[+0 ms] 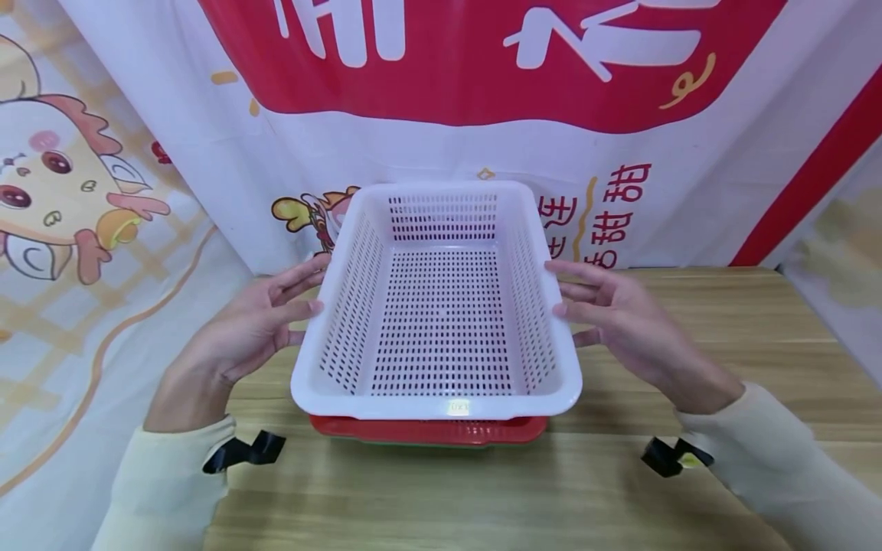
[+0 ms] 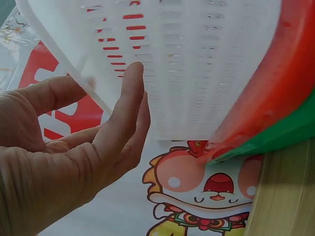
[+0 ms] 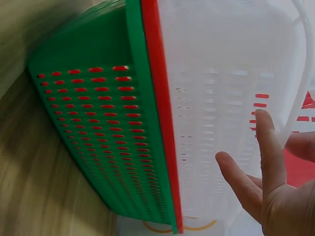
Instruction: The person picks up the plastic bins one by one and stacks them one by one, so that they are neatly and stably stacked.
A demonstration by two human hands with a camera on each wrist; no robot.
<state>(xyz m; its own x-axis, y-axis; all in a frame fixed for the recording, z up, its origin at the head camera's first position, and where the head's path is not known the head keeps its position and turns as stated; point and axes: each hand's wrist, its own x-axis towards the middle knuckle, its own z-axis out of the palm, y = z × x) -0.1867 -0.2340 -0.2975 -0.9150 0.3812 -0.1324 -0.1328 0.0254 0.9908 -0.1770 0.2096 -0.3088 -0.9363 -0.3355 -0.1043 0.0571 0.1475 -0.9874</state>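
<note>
A white perforated plastic basket (image 1: 441, 321) stands high above the rim of a red basket (image 1: 427, 431), which is nested in a green basket (image 3: 93, 128). My left hand (image 1: 265, 317) holds the white basket's left rim, thumb at the rim and fingers against the slotted outer wall. On the opposite side, my right hand (image 1: 616, 317) grips the right rim, with spread fingers (image 3: 270, 152) along the outer wall. The white basket hides most of the red and green ones in the head view. Whether its base touches the red basket cannot be seen.
The baskets stand on a wood-grain table (image 1: 386, 490). A white cloth with red print (image 1: 455, 76) hangs close behind them, and a patterned cloth (image 1: 83, 321) covers the left side. Dark straps (image 1: 244, 451) stick out at both cuffs.
</note>
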